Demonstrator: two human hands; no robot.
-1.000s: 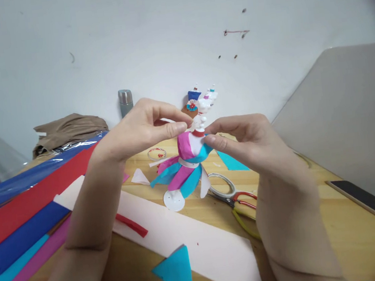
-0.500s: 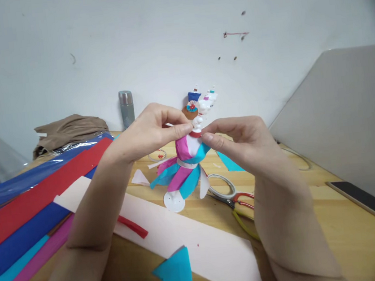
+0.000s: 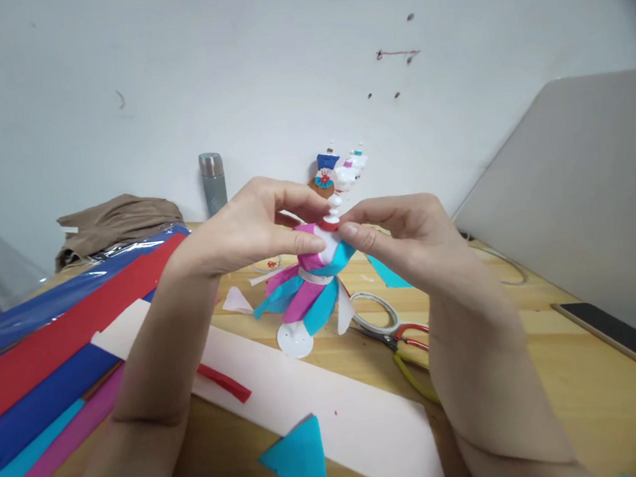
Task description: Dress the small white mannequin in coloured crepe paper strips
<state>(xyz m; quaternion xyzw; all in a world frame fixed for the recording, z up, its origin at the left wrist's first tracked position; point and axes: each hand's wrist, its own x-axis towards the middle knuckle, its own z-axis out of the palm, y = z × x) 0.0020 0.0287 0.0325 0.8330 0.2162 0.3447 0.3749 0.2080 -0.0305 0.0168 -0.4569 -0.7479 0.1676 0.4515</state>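
Just beyond the long pale-pink paper sheet (image 3: 367, 424) stands a small white figure (image 3: 315, 275) dressed in magenta-and-turquoise paper. The left hand (image 3: 259, 222) has lowered its thumb, fingers parted; seemingly only the right hand (image 3: 418, 238) now pinches the narrow red collar (image 3: 329, 224).

Has on the table (image 3: 590, 406) a figure (image 3: 316, 275) between left hand (image 3: 256, 226) and right hand (image 3: 415, 239), scissors (image 3: 390, 343) and phone (image 3: 620, 342) to its right, sheets (image 3: 75, 323) to its left, bottle (image 3: 214, 185) and cloth (image 3: 120, 219) behind leftward, and, before it, a strip (image 3: 367, 424) partly under a scrap (image 3: 300, 461).

No readable text, label, brand, number or sign on anything in view.
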